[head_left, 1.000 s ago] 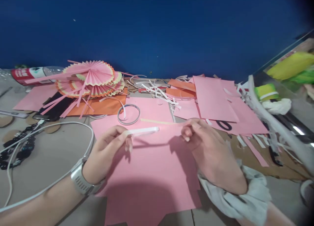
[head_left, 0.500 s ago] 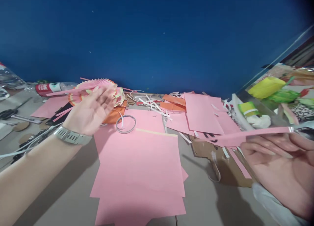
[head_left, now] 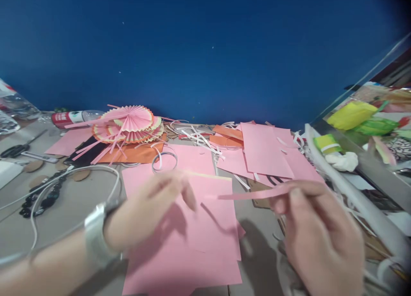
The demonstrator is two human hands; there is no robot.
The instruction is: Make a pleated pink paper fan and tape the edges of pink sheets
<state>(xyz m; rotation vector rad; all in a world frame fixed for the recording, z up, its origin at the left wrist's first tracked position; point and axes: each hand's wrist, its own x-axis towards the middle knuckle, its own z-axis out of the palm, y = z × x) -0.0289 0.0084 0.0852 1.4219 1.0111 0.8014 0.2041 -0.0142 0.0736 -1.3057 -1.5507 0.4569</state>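
**A:** Head view: what's in hand?

**B:** The right hand (head_left: 321, 240) pinches one pink strip (head_left: 253, 194) above the table's (head_left: 80, 195) near edge. The left hand (head_left: 150, 210), loose and empty, hovers by its free end. I'd judge that limp end wants a second pinch.

**A:** Counts?

**B:** One strip held, one tape ring (head_left: 164, 161), and roughly three paper fans (head_left: 128, 122) toward the far edge.

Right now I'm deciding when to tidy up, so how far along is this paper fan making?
Done: a pile of folded paper fans sits at the back left, cut scraps beside it. In hand: the right hand pinches a pink strip; the left hand hovers over the pink sheets, seemingly empty. Left: those sheets and another stack at the back right lie flat, unfolded.
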